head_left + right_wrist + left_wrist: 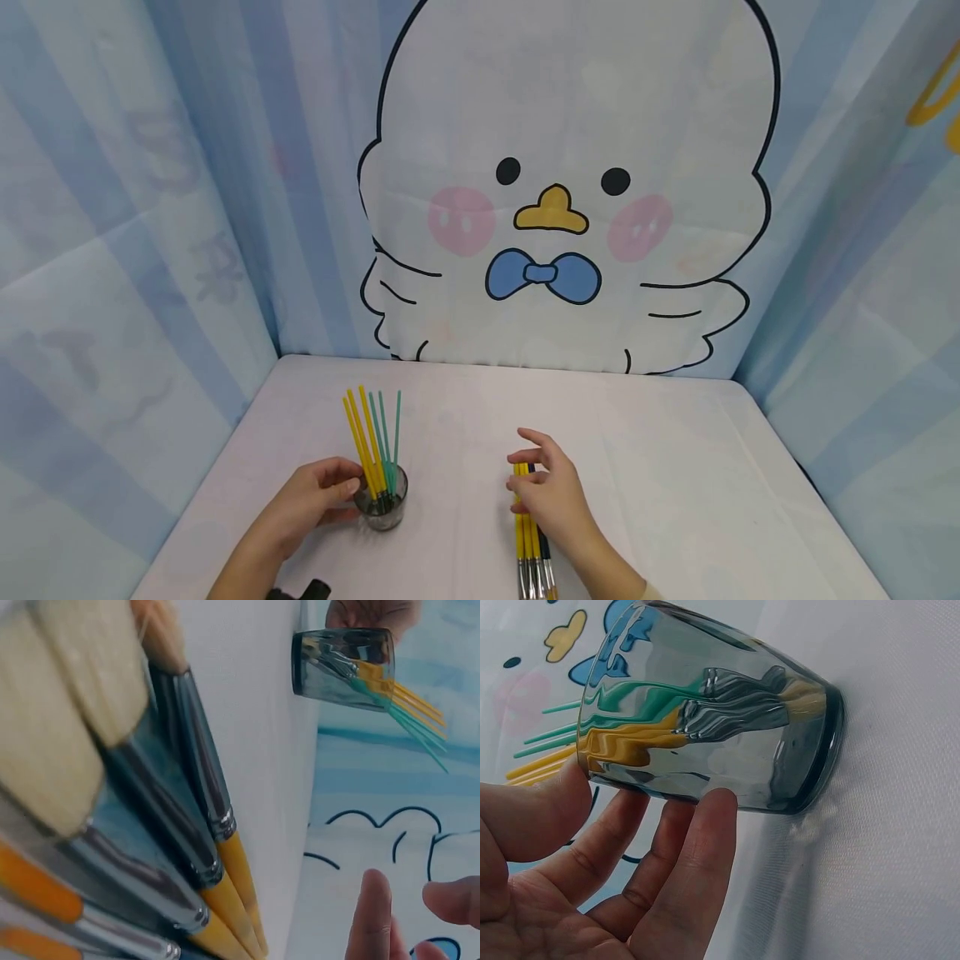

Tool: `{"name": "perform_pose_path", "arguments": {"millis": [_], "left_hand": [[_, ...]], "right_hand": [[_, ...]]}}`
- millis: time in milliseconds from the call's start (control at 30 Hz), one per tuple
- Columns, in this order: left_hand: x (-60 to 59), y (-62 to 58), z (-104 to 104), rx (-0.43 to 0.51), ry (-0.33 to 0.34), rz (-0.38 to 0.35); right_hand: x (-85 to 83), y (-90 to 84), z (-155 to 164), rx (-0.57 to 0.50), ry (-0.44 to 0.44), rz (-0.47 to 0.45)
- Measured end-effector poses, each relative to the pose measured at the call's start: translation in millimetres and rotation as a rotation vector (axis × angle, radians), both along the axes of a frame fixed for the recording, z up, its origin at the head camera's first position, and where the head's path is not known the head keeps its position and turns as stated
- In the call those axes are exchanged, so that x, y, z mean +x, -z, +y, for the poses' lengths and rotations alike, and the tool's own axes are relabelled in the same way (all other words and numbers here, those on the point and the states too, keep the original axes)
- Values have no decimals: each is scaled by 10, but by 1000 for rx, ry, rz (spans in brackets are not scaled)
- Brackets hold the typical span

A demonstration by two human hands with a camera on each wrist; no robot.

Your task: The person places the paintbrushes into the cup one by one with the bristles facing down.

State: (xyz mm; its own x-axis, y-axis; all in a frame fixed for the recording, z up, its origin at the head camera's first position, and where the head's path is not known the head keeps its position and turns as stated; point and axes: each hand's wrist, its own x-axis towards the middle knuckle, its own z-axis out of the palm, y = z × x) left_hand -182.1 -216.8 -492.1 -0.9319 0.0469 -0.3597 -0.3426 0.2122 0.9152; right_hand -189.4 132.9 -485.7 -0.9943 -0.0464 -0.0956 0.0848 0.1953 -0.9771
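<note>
glass [382, 502] left on table [675, 467] | brushes in glass [372, 437] | loose brushes [531, 546] right

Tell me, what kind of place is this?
Probably a small craft corner: a white table, a duck cartoon backdrop, paintbrushes lying flat, more standing in a glass cup.

Looking like a staged recording booth rather than a lived-in room: fabric backdrop [150, 208] in pale blue stripes wrapping three sides, printed with a cartoon chick [562, 192] wearing a blue bow tie, and enclosing a small white-covered table [675, 467].
</note>
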Motion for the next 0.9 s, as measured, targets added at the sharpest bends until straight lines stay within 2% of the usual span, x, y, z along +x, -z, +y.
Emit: {"name": "perform_pose_path", "arguments": {"millis": [900], "left_hand": [[-17, 17, 5, -5, -16, -5]], "right_hand": [[13, 90, 349, 289, 58, -96]]}}
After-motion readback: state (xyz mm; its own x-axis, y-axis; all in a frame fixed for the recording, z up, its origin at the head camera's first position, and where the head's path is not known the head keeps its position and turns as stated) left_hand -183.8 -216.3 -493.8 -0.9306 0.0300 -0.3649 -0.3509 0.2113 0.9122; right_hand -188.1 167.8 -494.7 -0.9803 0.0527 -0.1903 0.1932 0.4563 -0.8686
